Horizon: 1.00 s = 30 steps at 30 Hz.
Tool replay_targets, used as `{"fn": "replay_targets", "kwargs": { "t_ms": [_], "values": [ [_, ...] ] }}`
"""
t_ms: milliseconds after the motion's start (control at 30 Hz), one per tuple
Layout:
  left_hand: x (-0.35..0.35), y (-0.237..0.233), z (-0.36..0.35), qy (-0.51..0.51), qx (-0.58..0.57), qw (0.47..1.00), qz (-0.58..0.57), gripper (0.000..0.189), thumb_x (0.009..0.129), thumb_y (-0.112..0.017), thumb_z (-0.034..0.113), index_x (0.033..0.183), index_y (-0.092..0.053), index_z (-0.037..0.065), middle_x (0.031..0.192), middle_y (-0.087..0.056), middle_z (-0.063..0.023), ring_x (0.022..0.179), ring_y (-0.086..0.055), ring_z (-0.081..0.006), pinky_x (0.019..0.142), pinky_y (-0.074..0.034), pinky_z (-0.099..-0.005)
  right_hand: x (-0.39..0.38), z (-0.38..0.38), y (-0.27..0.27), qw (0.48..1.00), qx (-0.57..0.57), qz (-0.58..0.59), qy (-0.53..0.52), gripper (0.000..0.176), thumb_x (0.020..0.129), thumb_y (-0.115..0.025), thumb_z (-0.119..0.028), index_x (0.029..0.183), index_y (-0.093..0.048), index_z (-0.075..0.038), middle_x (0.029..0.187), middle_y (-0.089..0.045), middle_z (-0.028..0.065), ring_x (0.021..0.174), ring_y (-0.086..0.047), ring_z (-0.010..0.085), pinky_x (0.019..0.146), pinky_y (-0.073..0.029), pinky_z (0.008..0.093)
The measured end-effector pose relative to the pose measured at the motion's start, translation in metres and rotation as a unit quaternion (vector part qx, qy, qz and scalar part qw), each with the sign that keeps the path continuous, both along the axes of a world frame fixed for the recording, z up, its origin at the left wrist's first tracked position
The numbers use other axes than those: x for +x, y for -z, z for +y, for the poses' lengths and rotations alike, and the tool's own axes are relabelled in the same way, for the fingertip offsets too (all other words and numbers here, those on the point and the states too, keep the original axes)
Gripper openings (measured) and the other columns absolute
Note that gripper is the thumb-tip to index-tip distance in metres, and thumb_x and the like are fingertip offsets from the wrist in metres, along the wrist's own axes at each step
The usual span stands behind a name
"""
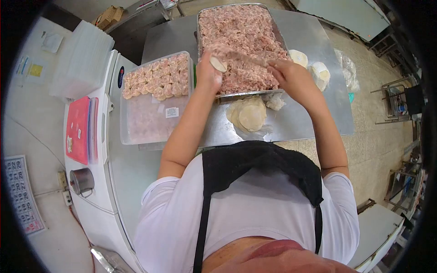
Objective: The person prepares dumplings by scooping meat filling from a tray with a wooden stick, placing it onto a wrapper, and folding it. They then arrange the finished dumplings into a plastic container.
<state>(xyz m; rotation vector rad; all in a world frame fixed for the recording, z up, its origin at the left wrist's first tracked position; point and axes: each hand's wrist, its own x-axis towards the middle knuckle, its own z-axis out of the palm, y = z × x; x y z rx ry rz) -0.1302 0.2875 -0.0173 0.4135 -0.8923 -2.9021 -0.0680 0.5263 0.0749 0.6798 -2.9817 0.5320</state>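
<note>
My left hand (210,73) is closed around a pale round wrapper (218,64) at the left side of a large metal tray (246,92) of ground meat (241,29). Over the meat, my right hand (287,76) grips a meat-coated spatula (248,58), whose far end reaches toward my left hand. A stack of round wrappers (251,115) lies on the steel table in front of the tray. Left of it, a plastic container (148,119) holds rows of filled dumplings (157,79).
More round wrapper stacks (320,75) and a clear plastic bag (347,70) are to the right of the tray. At the left, stacked clear lids (84,57), pink and purple lids (78,129) and a metal cup (82,181) stand on or by a white appliance.
</note>
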Motion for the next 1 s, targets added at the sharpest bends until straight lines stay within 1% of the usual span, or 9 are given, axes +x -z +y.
{"fn": "replay_targets", "kwargs": {
  "t_ms": [100,200,400,567,633,733,800,867,1000],
  "values": [
    [0.004,-0.009,0.002,0.028,-0.711,0.680,0.178,0.033,0.095,-0.042,0.027,0.101,-0.065,0.003,0.108,-0.064,-0.0166,0.103,-0.060,-0.0336,0.088,-0.046,-0.0429,-0.018,0.018,0.018,0.995,-0.089,0.047,0.015,0.030,0.094,-0.052,-0.028,0.107,-0.066,-0.005,0.099,-0.067,0.0163,0.092,-0.063,0.0355,0.079,-0.050,0.0427],
    [-0.006,0.006,0.007,0.150,-0.844,0.501,0.120,0.035,0.095,-0.043,0.030,0.106,-0.064,0.003,0.105,-0.065,-0.0201,0.099,-0.060,-0.0385,0.087,-0.046,-0.0433,-0.028,0.035,0.030,0.999,-0.001,-0.001,0.052,0.031,0.095,-0.050,-0.030,0.107,-0.065,-0.006,0.096,-0.067,0.0168,0.091,-0.062,0.0361,0.077,-0.049,0.0447],
    [-0.004,-0.004,0.006,-0.031,-0.730,0.676,0.090,0.035,0.095,-0.046,0.031,0.106,-0.064,0.004,0.098,-0.065,-0.0241,0.095,-0.061,-0.0397,0.082,-0.047,-0.0433,-0.046,0.041,0.035,0.999,0.004,-0.050,0.010,0.030,0.095,-0.050,-0.032,0.102,-0.062,-0.006,0.097,-0.066,0.0139,0.087,-0.063,0.0351,0.073,-0.050,0.0452],
    [-0.005,-0.027,0.008,-0.010,-0.753,0.655,0.068,0.032,0.096,-0.048,0.029,0.105,-0.064,0.002,0.100,-0.067,-0.0210,0.092,-0.064,-0.0359,0.078,-0.049,-0.0402,-0.062,0.040,0.067,0.990,-0.003,0.101,-0.094,0.026,0.093,-0.054,-0.031,0.093,-0.063,-0.006,0.086,-0.066,0.0153,0.080,-0.064,0.0333,0.069,-0.051,0.0450],
    [-0.014,-0.029,-0.002,-0.071,-0.464,0.883,0.016,0.030,0.096,-0.050,0.026,0.103,-0.064,0.000,0.104,-0.067,-0.0148,0.092,-0.066,-0.0294,0.077,-0.051,-0.0353,-0.075,0.044,0.063,0.992,0.041,0.073,-0.089,0.028,0.093,-0.053,-0.032,0.092,-0.064,-0.005,0.086,-0.066,0.0157,0.081,-0.064,0.0339,0.069,-0.051,0.0460],
    [0.000,-0.037,-0.015,0.015,-0.186,0.982,0.028,0.030,0.096,-0.052,0.024,0.109,-0.061,-0.001,0.110,-0.065,-0.0107,0.097,-0.065,-0.0246,0.078,-0.052,-0.0325,-0.092,0.044,0.062,0.997,0.025,0.012,-0.071,0.032,0.094,-0.050,-0.035,0.094,-0.065,-0.007,0.089,-0.066,0.0175,0.084,-0.063,0.0360,0.071,-0.050,0.0470],
    [0.015,-0.028,-0.011,0.023,-0.206,0.978,0.020,0.030,0.094,-0.055,0.021,0.116,-0.058,0.001,0.110,-0.065,-0.0124,0.102,-0.063,-0.0255,0.080,-0.052,-0.0338,-0.110,0.037,0.071,0.990,0.040,0.046,-0.125,0.033,0.095,-0.049,-0.034,0.092,-0.065,-0.005,0.083,-0.066,0.0190,0.081,-0.063,0.0378,0.069,-0.050,0.0499],
    [0.030,-0.011,-0.009,0.081,-0.612,0.787,0.010,0.031,0.093,-0.056,0.017,0.120,-0.058,0.002,0.113,-0.064,-0.0106,0.100,-0.062,-0.0198,0.088,-0.048,-0.0328,-0.112,0.018,0.078,0.993,0.052,0.031,-0.097,0.034,0.094,-0.049,-0.033,0.090,-0.065,-0.004,0.081,-0.066,0.0192,0.078,-0.063,0.0387,0.068,-0.050,0.0510],
    [0.025,0.053,-0.012,0.107,-0.728,0.677,-0.009,0.033,0.091,-0.056,0.014,0.121,-0.058,0.001,0.114,-0.064,-0.0090,0.101,-0.059,-0.0173,0.090,-0.045,-0.0305,-0.068,-0.016,0.090,0.998,0.046,0.005,-0.048,0.031,0.090,-0.049,-0.025,0.081,-0.067,-0.002,0.079,-0.067,0.0209,0.077,-0.066,0.0385,0.071,-0.052,0.0496]
  ]
}}
